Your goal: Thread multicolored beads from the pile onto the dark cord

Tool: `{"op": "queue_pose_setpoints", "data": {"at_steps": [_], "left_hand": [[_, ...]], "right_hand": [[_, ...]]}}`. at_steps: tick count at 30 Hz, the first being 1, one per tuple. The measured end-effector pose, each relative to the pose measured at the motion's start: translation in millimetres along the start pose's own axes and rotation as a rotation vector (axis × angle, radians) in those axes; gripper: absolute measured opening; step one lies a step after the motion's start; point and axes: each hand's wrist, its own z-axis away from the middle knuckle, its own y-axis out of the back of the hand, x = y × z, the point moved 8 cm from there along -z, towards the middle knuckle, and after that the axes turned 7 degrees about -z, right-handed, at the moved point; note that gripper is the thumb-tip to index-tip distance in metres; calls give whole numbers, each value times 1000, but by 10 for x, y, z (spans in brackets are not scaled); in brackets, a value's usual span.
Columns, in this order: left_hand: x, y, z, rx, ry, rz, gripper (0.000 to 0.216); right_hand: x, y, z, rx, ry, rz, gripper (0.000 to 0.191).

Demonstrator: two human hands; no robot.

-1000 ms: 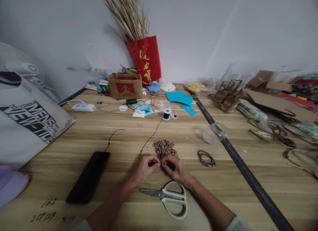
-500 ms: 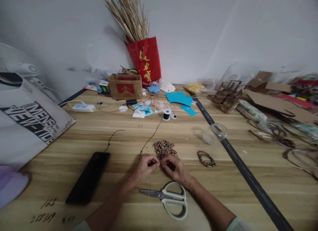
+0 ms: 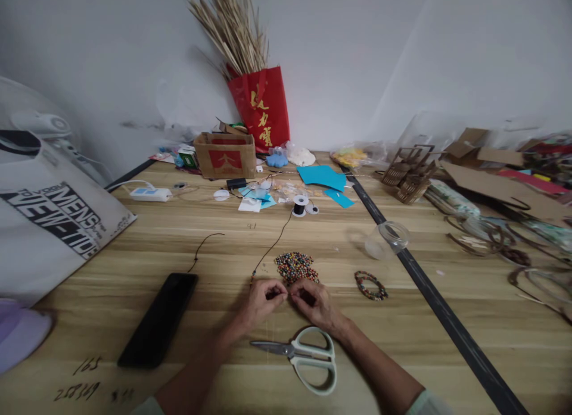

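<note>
A ring of small multicoloured beads (image 3: 381,293) lay on the pale wooden counter (image 3: 411,349), apparently finished; a thin black cord (image 3: 270,250) carried a few beads beside the left hand (image 3: 263,299), a multicoloured heap of loose beads (image 3: 295,266) unstrung. Left and right hand (image 3: 318,305) angled inward, fingers pinched, contents too small to tell.

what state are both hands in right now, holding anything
Left hand: closed in a pinch; what it holds is too small to tell.
Right hand: closed in a pinch, perhaps on a tiny bead, but too blurred to be sure.
</note>
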Motion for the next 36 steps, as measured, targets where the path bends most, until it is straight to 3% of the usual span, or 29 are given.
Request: {"op": "queue_pose_setpoints", "data": {"at_steps": [13, 36], "left_hand": [[-1, -19, 1, -17, 1, -22, 10], [-15, -20, 0, -14, 26, -36, 8]], "right_hand": [[-22, -7, -6, -24, 81, -15, 9], [-40, 3, -3, -14, 69, -5, 6]]}}
